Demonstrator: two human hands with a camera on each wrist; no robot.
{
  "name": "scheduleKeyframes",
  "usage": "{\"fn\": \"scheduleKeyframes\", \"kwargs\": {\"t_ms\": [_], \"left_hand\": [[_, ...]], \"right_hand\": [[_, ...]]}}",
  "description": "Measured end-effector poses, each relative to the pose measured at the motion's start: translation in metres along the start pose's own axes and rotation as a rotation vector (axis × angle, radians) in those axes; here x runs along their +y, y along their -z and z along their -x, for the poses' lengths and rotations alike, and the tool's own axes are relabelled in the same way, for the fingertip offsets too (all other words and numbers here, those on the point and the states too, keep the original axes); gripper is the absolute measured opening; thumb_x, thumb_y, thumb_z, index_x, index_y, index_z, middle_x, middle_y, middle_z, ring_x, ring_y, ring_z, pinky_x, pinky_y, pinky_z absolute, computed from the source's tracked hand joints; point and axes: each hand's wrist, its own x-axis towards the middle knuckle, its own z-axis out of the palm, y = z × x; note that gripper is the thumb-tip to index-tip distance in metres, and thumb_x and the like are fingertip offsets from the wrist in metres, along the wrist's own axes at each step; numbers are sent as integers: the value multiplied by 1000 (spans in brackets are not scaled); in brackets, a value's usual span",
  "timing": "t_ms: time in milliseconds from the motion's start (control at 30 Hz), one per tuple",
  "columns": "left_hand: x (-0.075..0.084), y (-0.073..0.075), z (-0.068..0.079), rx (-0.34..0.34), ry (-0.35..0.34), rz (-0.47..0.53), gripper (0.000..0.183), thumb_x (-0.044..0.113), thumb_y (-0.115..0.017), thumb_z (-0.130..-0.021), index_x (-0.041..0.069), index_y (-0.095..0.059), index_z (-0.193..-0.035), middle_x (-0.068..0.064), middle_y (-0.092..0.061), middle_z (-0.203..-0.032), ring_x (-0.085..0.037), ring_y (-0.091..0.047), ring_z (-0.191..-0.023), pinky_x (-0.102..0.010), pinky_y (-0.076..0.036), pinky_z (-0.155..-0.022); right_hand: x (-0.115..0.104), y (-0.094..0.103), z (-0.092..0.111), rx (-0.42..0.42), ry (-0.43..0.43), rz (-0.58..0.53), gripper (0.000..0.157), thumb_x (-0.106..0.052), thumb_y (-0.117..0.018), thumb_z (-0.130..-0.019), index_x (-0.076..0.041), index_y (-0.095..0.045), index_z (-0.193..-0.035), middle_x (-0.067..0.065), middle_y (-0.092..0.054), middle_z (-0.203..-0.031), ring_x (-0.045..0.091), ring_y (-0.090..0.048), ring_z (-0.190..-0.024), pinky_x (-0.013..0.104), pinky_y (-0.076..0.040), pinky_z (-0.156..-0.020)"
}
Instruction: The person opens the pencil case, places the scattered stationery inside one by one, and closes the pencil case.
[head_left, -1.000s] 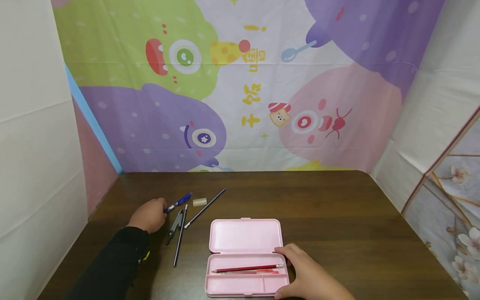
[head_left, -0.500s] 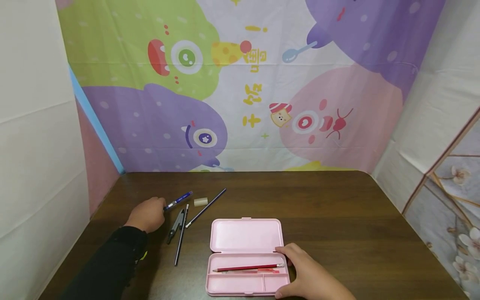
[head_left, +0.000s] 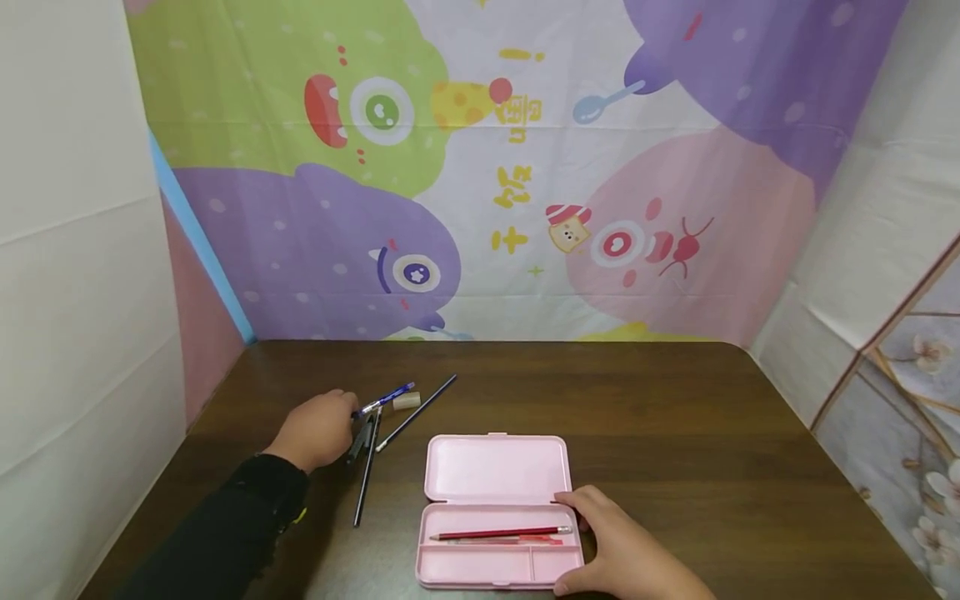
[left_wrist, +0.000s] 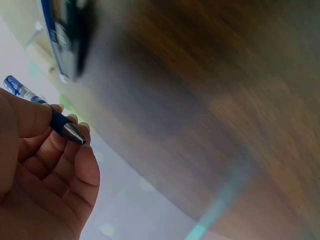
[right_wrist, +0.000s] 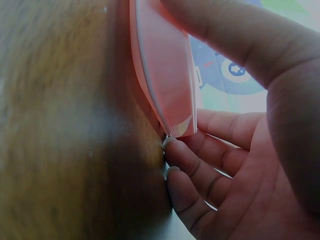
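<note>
A blue pen is pinched between the thumb and fingers of my left hand, above the table's left side. In the left wrist view the metal tip of the blue pen points out past the fingers. My right hand grips the right end of an open pink pencil case, thumb at the front corner and fingers near the hinge. The right wrist view shows the pencil case's pink end wall between thumb and fingers. A red pencil and a red-tipped clear pen lie in its long rear compartment.
Close to my left hand lie a grey compass, a black pencil, a dark blue pencil and a beige eraser. A cartoon-print cloth hangs behind the brown table, with pale side walls.
My left hand has moved slightly right with the blue pen, which now passes over the compass and pencil and near the eraser. My right hand stays on the pencil case. The head view shifted a little.
</note>
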Motion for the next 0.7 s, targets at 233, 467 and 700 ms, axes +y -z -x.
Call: {"fn": "scheduleKeyframes", "kwargs": {"t_ms": [233,467,700], "left_hand": [[21,0,4,80,-87,-4,14,3,-59,-87,6,-65,-100,-4,-62,-90,-20,-61,-83,-40,-53,-74],[42,-5,10,101,-121,21,9,6,-63,-85,9,-64,-93,1,-58,-85,-15,-56,-75,-36,-51,-70],[64,-10,20,101,-174,20,8,9,-66,-83,13,-63,-89,4,-58,-82,-15,-58,-77,-36,-52,-73]], "right_hand": [[0,1,0,6,3,1,93,-60,-83,-61,-14,-50,-135,-9,-49,-119,8,-51,-104,32,-47,-92],[0,2,1,-2,-10,-6,92,-60,-83,-62,-15,-50,-135,-9,-48,-120,8,-51,-106,33,-46,-93],[-2,2,0,-1,-4,-5,93,-59,-83,-62,-13,-50,-135,-9,-49,-119,8,-51,-105,32,-46,-93]]}}
